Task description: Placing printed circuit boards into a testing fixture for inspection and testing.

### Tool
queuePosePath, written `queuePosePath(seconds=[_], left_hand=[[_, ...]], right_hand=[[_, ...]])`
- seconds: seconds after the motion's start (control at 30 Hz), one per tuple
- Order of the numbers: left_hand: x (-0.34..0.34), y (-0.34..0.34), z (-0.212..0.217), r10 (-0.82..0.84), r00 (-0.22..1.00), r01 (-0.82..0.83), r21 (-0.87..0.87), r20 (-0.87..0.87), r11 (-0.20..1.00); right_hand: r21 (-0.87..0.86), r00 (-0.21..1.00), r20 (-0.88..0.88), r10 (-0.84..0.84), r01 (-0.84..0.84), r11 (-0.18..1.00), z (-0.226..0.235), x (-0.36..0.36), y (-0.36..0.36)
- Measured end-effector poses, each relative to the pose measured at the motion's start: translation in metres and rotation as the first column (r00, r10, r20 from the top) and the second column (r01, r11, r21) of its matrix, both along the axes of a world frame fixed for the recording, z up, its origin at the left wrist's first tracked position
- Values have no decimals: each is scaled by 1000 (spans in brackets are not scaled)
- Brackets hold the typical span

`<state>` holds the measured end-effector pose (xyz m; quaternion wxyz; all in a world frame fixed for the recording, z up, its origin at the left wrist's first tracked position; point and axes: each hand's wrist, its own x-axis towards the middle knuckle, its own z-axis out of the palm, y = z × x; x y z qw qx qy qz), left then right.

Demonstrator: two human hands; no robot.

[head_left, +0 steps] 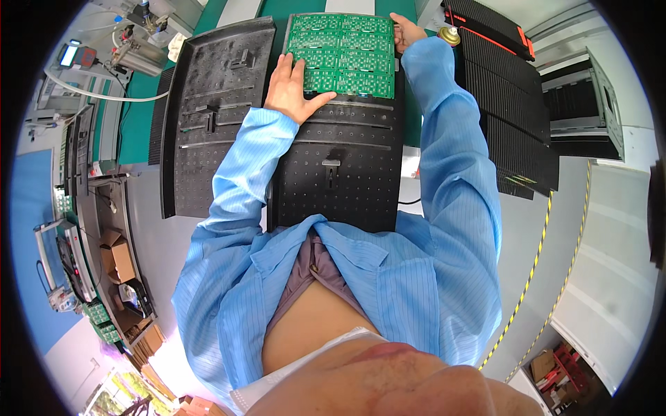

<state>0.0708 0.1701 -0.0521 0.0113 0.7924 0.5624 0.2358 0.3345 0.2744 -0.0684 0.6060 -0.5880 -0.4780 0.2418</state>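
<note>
Left hand (pixel 293 97) spread, unclenched, on green board (pixel 341 57); right hand (pixel 408 32) at right edge, grip unclear; black tray (pixel 340 139) beneath, second tray (pixel 225 90) left, ridged racks (pixel 503 90) right.

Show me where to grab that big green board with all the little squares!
Probably by its left and right edges, one hand coming from each side. The green board is a wide, thin rectangle over the black holed plate, and its top is covered in patterns best left untouched. The left hand and right hand are at those sides.
</note>
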Motion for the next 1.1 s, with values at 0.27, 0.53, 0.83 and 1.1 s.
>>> queuePosePath(seconds=[0.27,0.53,0.83,1.1], left_hand=[[-33,-16,38,-215,932,189,112,292,975],[-47,-87,62,-333,808,546,-405,486,733],[-17,-89,19,-504,840,538,-425,199,728],[-15,-93,13,-465,839,543,-367,283,756]], right_hand=[[-93,999,14,47,-45,995,-6,72,-34],[-297,938,281,202,-116,948,26,19,-216],[-101,613,649,450,-516,850,29,-96,-269],[-64,565,722,399,-520,852,11,-103,-255]])
